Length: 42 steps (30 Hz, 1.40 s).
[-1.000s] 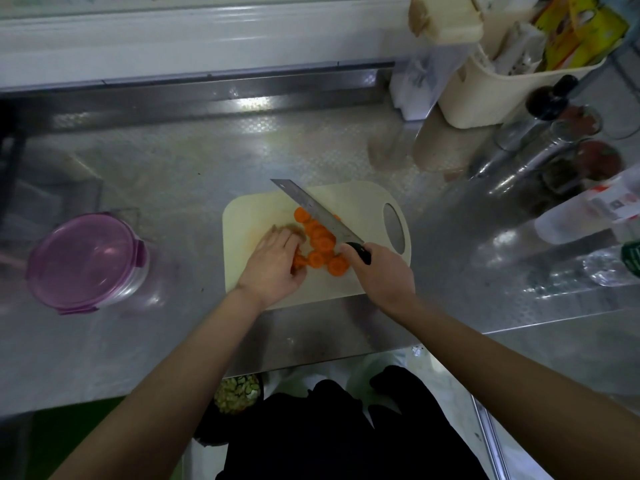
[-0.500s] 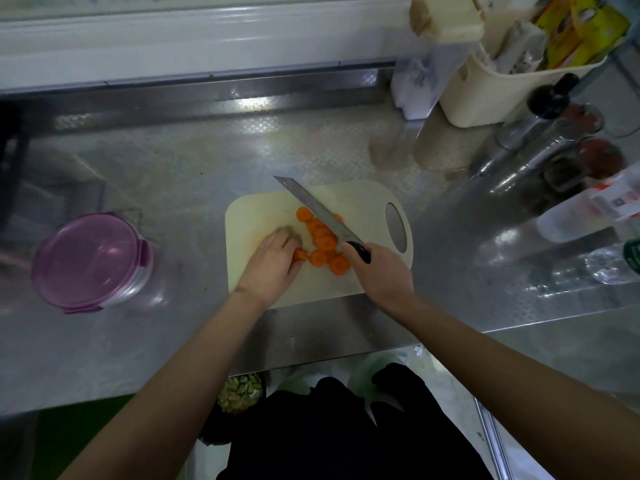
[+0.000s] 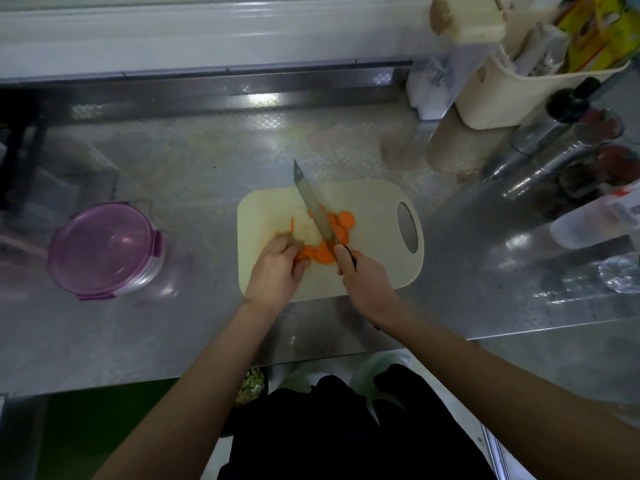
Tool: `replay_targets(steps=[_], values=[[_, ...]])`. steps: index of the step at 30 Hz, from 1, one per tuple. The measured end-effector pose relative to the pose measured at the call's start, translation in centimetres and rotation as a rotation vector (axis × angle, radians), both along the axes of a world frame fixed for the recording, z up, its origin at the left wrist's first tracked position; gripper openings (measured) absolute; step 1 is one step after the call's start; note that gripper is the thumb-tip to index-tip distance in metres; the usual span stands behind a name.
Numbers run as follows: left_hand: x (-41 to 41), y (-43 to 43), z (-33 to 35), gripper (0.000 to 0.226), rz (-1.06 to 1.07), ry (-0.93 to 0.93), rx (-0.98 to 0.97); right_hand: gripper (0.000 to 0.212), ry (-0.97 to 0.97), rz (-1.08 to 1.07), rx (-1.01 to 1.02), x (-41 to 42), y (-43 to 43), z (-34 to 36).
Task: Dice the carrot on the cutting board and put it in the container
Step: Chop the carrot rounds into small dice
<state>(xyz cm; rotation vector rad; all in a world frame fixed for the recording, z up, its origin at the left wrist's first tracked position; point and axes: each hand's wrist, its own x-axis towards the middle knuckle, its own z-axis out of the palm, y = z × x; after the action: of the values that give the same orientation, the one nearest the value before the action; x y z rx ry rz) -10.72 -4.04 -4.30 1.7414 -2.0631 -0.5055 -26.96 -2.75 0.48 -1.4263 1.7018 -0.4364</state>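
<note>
A cream cutting board (image 3: 375, 271) lies near the middle of the steel worktop (image 3: 194, 174), its oval handle hole turned toward three o'clock. Orange carrot slices (image 3: 338, 224) are heaped at the board's centre as round discs that overlap one another. One thin piece stands apart at the heap's nine o'clock side.

The left hand (image 3: 277, 271) comes in from six o'clock and rests on the board. Its fingers are bent down onto the nearest slices at the heap's seven o'clock edge, holding them in place. The right hand (image 3: 367, 285) is clamped round the dark handle of a knife (image 3: 313, 206), and only a sliver of the handle shows past the knuckles. The blade runs from that hand toward eleven o'clock across the heap, and its tip reaches past the board's far edge over the worktop. The blade is slightly blurred, so it cannot be told whether its edge touches the slices.

At nine o'clock from the board, well apart from it, stands a round clear container (image 3: 104, 251) with its purple lid on. Toward one o'clock a cream basket (image 3: 512, 98) holds packets. Just beside it, toward two o'clock, is a cluster of bottles (image 3: 554, 150). Below the worktop's near edge, at six o'clock, a bowl of pale green pieces (image 3: 251, 389) shows beside the left forearm.
</note>
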Motion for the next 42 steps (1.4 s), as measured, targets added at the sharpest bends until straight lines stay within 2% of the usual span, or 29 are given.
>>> replay_targets(steps=[9, 14, 21, 27, 29, 34, 38, 42], values=[[-0.3, -0.3, 1.0, 0.038, 0.203, 0.11, -0.001, 0.052, -0.033, -0.002, -0.045, 1.1, 1.8, 1.4], [0.2, -2.1, 0.7, 0.041, 0.055, 0.097, 0.134, 0.051, -0.014, -0.011, -0.007, 1.0, 2.6, 0.4], [0.0, -1.0, 0.7, 0.031, 0.038, 0.255, 0.135, 0.043, 0.057, -0.021, -0.061, 0.0, 0.8, -0.1], [-0.2, -0.5, 0.5, 0.048, 0.022, 0.07, 0.108, 0.044, 0.043, -0.001, -0.048, -0.3, 0.6, 0.4], [-0.4, -0.2, 0.5, 0.042, 0.041, 0.036, 0.093, 0.045, 0.028, 0.011, -0.028, 0.3, 0.9, 0.5], [-0.9, 0.2, 0.3, 0.021, 0.145, 0.032, 0.068, 0.048, 0.055, 0.059, -0.012, 0.9, 1.0, 0.3], [-1.3, 0.0, 0.6, 0.022, 0.207, 0.045, 0.089, 0.054, 0.107, 0.071, 0.004, 0.8, 0.3, -0.3], [-2.1, 0.1, 1.0, 0.034, 0.249, 0.034, 0.096, 0.053, 0.111, 0.07, -0.012, 0.7, -0.2, 0.2]])
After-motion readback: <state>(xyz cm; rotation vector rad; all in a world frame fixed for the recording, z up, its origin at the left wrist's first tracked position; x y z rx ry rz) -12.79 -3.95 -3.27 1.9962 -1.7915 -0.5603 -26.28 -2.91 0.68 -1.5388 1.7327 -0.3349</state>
